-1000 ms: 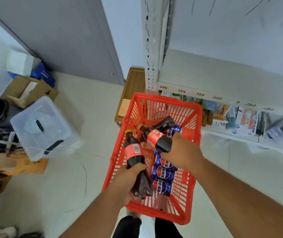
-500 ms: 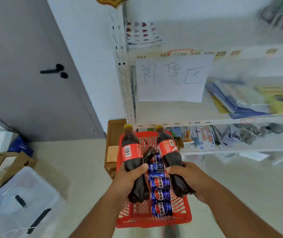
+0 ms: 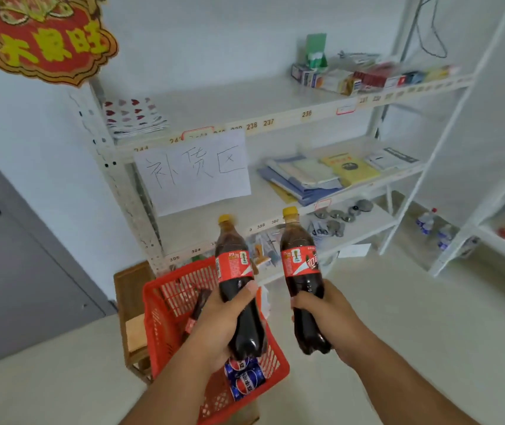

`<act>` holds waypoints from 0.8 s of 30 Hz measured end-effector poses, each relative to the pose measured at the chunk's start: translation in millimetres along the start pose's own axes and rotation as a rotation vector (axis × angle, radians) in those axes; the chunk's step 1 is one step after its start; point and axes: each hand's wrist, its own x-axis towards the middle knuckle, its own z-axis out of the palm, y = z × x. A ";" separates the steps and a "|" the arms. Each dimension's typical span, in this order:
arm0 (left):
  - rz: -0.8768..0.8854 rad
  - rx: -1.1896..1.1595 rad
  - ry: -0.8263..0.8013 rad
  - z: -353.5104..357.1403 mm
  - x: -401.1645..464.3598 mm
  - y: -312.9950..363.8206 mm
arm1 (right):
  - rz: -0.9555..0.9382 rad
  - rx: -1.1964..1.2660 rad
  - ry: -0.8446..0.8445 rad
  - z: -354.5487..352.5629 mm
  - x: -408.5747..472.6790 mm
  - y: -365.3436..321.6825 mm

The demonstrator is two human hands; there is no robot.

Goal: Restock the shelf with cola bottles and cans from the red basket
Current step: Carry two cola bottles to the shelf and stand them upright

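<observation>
While hands [image 3: 279, 317] grip two cola bottles [image 3: 301, 271], the shelf [image 3: 202, 222] lies clear.

Count: 2 hands, left hand [image 3: 218, 325] + right hand [image 3: 326, 314], w/ 2 upright cola bottles, left bottle [image 3: 236, 280], right bottle [image 3: 303, 277]. 1 red basket [image 3: 165, 317]: 1 more cola bottle [image 3: 196, 312] inside, approx. 2 blue cola cans [image 3: 245, 378] showing. 1 handwritten paper sign [image 3: 194, 173].

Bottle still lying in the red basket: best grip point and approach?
Grip the cola bottle lying in the basket around its body, near the red label, coming from above through the red basket's open top. It lies slanted along the left wall, so the sides are blocked. Both hands currently hold bottles.
</observation>
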 end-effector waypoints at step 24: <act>0.040 0.468 -0.521 409.3 -6.8 -83.3 | 0.001 0.366 0.539 -356.6 -118.4 106.5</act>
